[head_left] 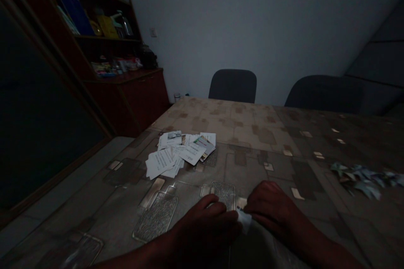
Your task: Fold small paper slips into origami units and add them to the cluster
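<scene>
Close to the near edge of the table, a small white piece of paper or card (244,221) is held between my two hands. My left hand (211,222) has its fingers curled and pressed on the paper's left side. From the right, my right hand (271,206) pinches the upper right part of it. The fingers hide much of the paper, and the light is dim. Beyond my left hand lies a loose, overlapping pile of printed white cards (167,160). Far to the right sits a heap of folded paper pieces (362,178), star-like in outline.
A patterned cloth (221,113) covers the table. Two dark chairs (232,85) stand behind its far edge, by the wall. At the left rises a wooden cabinet (145,96) with crowded shelves. A glass (177,97) shows past the table's far left corner.
</scene>
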`<state>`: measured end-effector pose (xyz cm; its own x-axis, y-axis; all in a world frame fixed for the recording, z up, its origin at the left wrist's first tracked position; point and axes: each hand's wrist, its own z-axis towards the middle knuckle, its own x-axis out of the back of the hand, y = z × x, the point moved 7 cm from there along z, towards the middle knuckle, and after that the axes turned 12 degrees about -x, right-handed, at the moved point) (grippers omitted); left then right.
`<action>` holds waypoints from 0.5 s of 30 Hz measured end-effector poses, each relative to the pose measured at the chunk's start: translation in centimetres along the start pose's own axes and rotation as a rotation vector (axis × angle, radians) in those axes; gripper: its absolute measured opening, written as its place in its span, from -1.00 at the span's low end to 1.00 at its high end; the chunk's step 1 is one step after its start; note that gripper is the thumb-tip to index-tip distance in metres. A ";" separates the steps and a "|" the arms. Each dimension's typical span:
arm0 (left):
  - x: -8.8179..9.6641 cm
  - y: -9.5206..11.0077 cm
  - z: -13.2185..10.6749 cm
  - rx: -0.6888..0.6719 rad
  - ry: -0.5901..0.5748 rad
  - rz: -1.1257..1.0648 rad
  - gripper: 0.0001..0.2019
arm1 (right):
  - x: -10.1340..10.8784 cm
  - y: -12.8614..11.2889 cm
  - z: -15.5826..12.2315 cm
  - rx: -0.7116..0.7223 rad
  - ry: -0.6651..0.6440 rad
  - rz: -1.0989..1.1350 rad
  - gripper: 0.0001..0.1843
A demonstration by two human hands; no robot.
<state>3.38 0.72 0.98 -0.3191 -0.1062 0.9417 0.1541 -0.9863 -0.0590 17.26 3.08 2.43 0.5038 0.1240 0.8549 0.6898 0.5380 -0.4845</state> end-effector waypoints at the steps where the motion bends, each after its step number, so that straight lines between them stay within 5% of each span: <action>1: 0.1 0.0 0.0 -0.009 -0.006 0.003 -0.93 | 0.0 -0.3 0.0 0.023 0.010 -0.008 -0.83; 8: -0.1 0.2 -0.4 -0.066 -0.026 0.033 -0.90 | 0.0 -1.7 -0.2 0.111 0.006 -0.055 -0.56; 15: -0.1 0.4 -0.5 -0.086 -0.015 0.006 -0.82 | -0.7 -0.1 0.0 -0.026 -0.146 0.055 -0.90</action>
<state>2.98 0.27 0.72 -0.3042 -0.1110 0.9461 0.0750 -0.9929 -0.0923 16.82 2.94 1.91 0.4614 0.2741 0.8438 0.6771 0.5058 -0.5345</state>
